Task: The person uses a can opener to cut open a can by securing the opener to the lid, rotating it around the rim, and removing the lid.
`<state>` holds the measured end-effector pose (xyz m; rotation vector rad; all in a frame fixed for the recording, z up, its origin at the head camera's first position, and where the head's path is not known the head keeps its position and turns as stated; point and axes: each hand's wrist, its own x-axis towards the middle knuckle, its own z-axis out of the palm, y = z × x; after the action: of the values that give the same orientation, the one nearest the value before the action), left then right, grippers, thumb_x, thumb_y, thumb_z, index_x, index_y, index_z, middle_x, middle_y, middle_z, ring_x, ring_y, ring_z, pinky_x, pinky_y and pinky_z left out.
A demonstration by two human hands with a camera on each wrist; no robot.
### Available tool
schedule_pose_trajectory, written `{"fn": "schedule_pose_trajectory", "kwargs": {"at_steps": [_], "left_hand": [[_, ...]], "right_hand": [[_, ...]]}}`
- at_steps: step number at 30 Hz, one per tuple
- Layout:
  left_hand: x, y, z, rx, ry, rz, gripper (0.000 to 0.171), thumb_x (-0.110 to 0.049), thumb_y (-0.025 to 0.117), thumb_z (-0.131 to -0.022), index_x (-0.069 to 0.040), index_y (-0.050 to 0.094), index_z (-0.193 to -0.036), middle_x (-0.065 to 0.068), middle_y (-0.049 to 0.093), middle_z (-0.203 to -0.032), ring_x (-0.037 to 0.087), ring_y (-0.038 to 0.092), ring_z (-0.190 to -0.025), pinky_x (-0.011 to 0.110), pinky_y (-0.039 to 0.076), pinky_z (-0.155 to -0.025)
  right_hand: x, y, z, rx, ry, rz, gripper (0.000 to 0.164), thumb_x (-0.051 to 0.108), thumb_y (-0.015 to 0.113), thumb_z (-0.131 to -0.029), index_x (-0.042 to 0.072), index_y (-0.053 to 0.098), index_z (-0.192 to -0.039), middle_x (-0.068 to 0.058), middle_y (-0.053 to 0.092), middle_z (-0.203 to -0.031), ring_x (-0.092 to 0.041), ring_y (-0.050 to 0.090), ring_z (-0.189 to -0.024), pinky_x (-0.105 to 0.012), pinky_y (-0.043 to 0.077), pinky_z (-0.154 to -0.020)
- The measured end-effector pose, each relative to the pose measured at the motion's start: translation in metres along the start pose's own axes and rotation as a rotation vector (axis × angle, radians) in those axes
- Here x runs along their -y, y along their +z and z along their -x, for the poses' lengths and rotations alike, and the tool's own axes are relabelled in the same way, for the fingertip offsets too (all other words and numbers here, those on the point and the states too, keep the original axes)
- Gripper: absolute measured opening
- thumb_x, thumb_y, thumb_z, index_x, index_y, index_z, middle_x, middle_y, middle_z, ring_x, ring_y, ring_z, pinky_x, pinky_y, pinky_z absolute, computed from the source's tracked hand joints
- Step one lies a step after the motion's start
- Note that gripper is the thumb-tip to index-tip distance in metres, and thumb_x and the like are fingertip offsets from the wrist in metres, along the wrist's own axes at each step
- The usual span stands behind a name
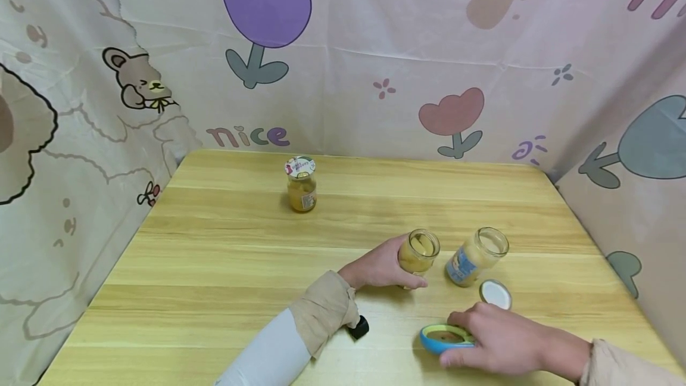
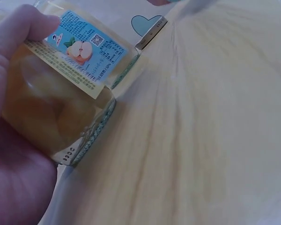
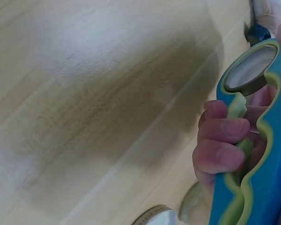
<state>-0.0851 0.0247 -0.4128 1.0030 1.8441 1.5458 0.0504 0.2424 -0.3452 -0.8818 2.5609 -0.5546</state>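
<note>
Jars: while three stand out in clear glass, only one, the far jar point(image 1: 302, 192), wears a lid; the held jar point(image 1: 418, 258) and the blue-labelled jar point(image 1: 471, 261) are uncovered, side by side.
Left hand point(image 1: 382, 264): one, its fingers and thumb clamped around the held jar, which contains smooth yellow chunks (its base edge is finely ridged).
Right hand point(image 1: 501, 335): one, closed around the jar opener point(image 1: 433, 344), fingertips poking through its gap.
Jar opener: one, a long blue body with a wavy green lining, over the near right of the counter point(image 1: 225, 255).
Lids: three round ones, counting the printed lid point(image 1: 300, 167) on the far jar; the loose lid point(image 1: 495, 295), white inside, lies near the right hand, and the ringed lid point(image 3: 250, 70) sits in the opener's end loop.
Counter: one, yellowish, wood-grained.
Backdrop point(image 1: 354, 46): creased cloth with printed flowers.
</note>
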Motion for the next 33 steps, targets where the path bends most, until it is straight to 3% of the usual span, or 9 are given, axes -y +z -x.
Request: {"fn": "schedule_pose_trajectory", "kwargs": {"at_steps": [4, 11, 17, 24, 26, 30, 33], "left_hand": [[0.0, 0.0, 0.0, -0.002, 0.0, 0.005, 0.058, -0.022, 0.083, -0.078, -0.03, 0.052, -0.126, -0.008, 0.063, -0.108, 0.002, 0.06, -0.096, 0.022, 0.05, -0.091], [0.001, -0.001, -0.002, 0.007, 0.025, 0.033, 0.056, -0.021, 0.083, -0.078, -0.029, 0.053, -0.125, -0.006, 0.064, -0.108, 0.002, 0.06, -0.093, 0.022, 0.051, -0.089], [0.001, 0.0, -0.002, 0.014, 0.033, 0.048, 0.056, -0.02, 0.082, -0.079, -0.028, 0.053, -0.126, -0.005, 0.063, -0.107, 0.003, 0.06, -0.092, 0.023, 0.052, -0.088], [0.002, 0.0, -0.002, 0.011, 0.036, 0.04, 0.055, -0.021, 0.082, -0.079, -0.028, 0.053, -0.125, -0.005, 0.063, -0.105, 0.002, 0.06, -0.09, 0.022, 0.053, -0.086], [0.002, 0.0, -0.002, 0.006, 0.034, 0.038, 0.056, -0.021, 0.083, -0.078, -0.028, 0.053, -0.125, -0.006, 0.063, -0.106, 0.002, 0.061, -0.091, 0.022, 0.053, -0.086], [0.002, 0.0, -0.002, 0.001, 0.039, 0.028, 0.059, -0.021, 0.083, -0.078, -0.029, 0.053, -0.127, -0.006, 0.064, -0.108, 0.002, 0.061, -0.094, 0.022, 0.052, -0.088], [0.002, 0.0, -0.002, -0.004, 0.045, 0.019, 0.059, -0.021, 0.083, -0.077, -0.029, 0.053, -0.127, -0.006, 0.064, -0.108, 0.002, 0.061, -0.094, 0.022, 0.052, -0.088]], "right_hand": [[-0.003, 0.002, -0.002, 0.017, 0.006, -0.026, 0.023, 0.05, 0.061, -0.093, 0.031, 0.054, -0.081, 0.026, 0.032, -0.058, 0.013, 0.026, -0.047, -0.015, 0.027, -0.04], [-0.01, -0.004, -0.008, 0.145, 0.119, -0.229, 0.029, 0.045, 0.052, -0.1, 0.021, 0.067, -0.092, 0.021, 0.036, -0.059, 0.008, 0.027, -0.049, -0.017, 0.031, -0.044], [-0.02, -0.01, -0.013, 0.229, 0.168, -0.357, 0.04, 0.041, 0.045, -0.104, 0.021, 0.061, -0.074, 0.019, 0.038, -0.053, 0.005, 0.028, -0.045, -0.019, 0.027, -0.042], [-0.029, -0.016, -0.017, 0.343, 0.311, -0.593, 0.049, 0.044, 0.038, -0.105, 0.011, 0.066, -0.081, 0.008, 0.045, -0.048, 0.0, 0.03, -0.033, -0.019, 0.031, -0.034], [-0.031, -0.017, -0.019, 0.363, 0.339, -0.649, 0.053, 0.044, 0.037, -0.105, 0.009, 0.064, -0.077, 0.006, 0.048, -0.05, -0.001, 0.032, -0.033, -0.019, 0.033, -0.035], [-0.034, -0.019, -0.024, 0.407, 0.374, -0.727, 0.057, 0.046, 0.033, -0.106, 0.009, 0.059, -0.071, 0.004, 0.053, -0.053, -0.002, 0.036, -0.035, -0.018, 0.035, -0.036], [-0.037, -0.021, -0.028, 0.443, 0.385, -0.753, 0.058, 0.048, 0.031, -0.106, 0.008, 0.061, -0.076, 0.003, 0.055, -0.055, -0.003, 0.037, -0.035, -0.018, 0.034, -0.035]]}}
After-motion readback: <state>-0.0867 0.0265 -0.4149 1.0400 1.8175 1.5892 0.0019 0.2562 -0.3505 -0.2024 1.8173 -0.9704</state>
